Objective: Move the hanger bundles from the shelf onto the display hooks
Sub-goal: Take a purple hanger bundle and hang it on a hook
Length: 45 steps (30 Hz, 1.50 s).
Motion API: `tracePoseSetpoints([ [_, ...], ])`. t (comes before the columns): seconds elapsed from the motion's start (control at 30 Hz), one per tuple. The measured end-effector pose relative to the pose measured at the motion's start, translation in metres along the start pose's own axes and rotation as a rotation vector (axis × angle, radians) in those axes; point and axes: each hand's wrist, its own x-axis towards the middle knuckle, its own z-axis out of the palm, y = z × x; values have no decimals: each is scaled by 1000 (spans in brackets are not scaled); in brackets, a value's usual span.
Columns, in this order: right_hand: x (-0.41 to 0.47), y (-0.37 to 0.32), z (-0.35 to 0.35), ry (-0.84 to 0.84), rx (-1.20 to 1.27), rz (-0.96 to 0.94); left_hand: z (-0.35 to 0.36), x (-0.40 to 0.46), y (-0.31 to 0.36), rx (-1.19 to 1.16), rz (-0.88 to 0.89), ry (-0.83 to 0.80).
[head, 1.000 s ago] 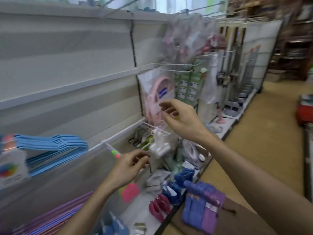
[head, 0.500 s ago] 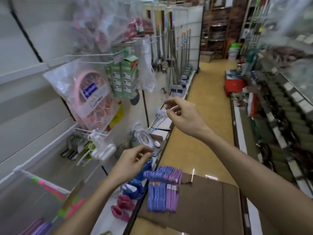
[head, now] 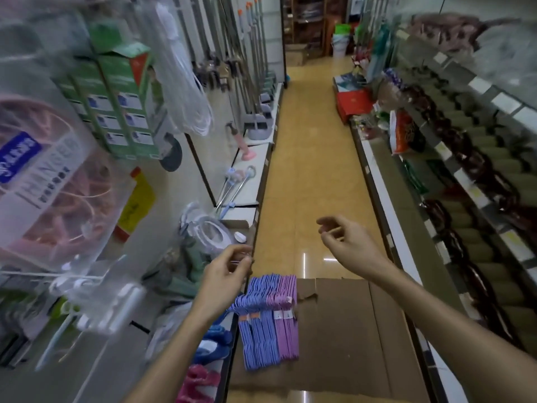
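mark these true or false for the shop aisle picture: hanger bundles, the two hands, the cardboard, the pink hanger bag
1. The blue and purple hanger bundles lie on flattened cardboard. True.
2. The right hand grips a hanger bundle. False: it holds nothing, fingers loosely curled above the aisle floor.
3. The left hand is above the near end of the bundles. True.
4. The bag of pink hangers lies on the floor. False: it hangs on the left display.
5. The purple hangers are left of the blue ones. False: they are on the right.
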Motion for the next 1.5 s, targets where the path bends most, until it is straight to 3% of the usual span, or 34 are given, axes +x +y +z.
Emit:
tracePoseSetpoints([
  [0.6,45,438,298,-145,38,401,183,154,-383,275,-22,-164],
  [0.87,56,585,414,-184,81,475,269,205,-531,664,155,-299],
  [1.03,57,651,469,-241,52,492,314,222,-599,819,96,-425],
  [1.17,60,679,505,-292,76,499,328,232,-633,963,159,-438],
  [1.5,64,705,589,-324,737,702,330,236,-648,959,260,-394],
])
